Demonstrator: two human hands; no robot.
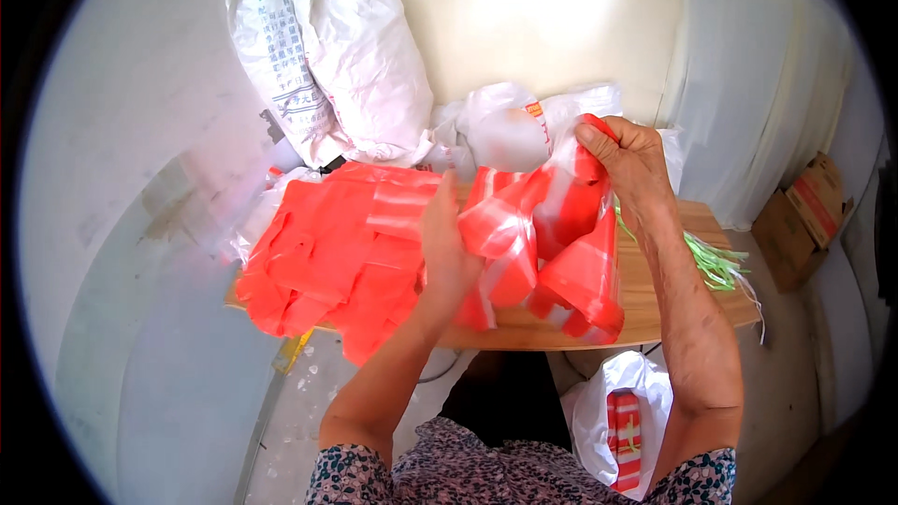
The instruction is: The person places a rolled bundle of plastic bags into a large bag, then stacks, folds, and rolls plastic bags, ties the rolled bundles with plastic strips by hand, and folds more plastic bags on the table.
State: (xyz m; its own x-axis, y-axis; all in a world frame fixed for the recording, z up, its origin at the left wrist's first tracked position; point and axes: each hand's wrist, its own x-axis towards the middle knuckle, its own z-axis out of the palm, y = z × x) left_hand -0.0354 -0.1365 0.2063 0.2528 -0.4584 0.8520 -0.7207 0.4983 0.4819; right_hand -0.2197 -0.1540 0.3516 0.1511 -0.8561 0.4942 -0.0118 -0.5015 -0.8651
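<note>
My right hand [636, 164] is raised over the right half of the table, its thumb and fingers closed on the top of a red-and-white striped plastic bag [580, 271]. The bag hangs down crumpled and partly unfolded, its lower end at the table's front edge. My left hand [449, 257] is upright against the bag's left side, its fingers smeared by motion, so I cannot tell whether they grip it. To the left of that hand lies a wide, layered pile of flat red plastic bags [318, 257], overhanging the front edge.
Green and white plastic strips [716, 262] lie at the right end of the wooden table [687, 318]. Stuffed white sacks [365, 56] stand behind. Below the table, a white bag [599, 383] holds red-striped bundles [625, 440]. Cardboard boxes [803, 220] stand at right.
</note>
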